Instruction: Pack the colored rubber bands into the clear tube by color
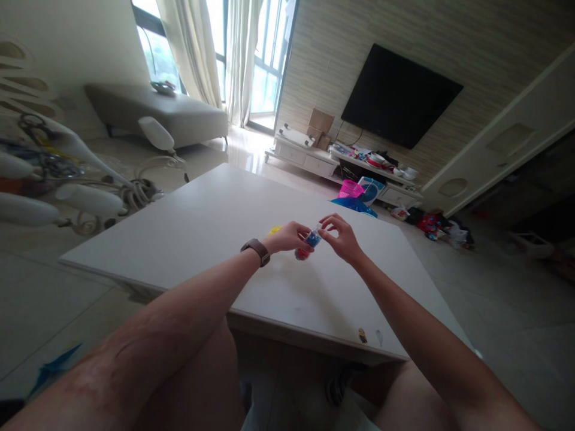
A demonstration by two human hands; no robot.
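Over the middle of a low white table [202, 227], my left hand [290, 237] and my right hand [342, 236] meet around a small clear bottle [309, 243] with blue and red contents. The left hand grips its lower body. The right hand pinches its upper end, where the cap sits. The bottle is tilted, its top pointing up and right. A brown watch [257, 250] is on my left wrist. Something yellow [274, 230] lies on the table just behind my left hand, mostly hidden.
A small sticker [362, 335] sits near the table's front edge. A white ornate lamp [81, 185] lies on the floor at left. Beyond are a grey bench [157, 114], a TV stand [341, 164] with clutter, a pink basket [350, 188] and a wall TV [399, 96].
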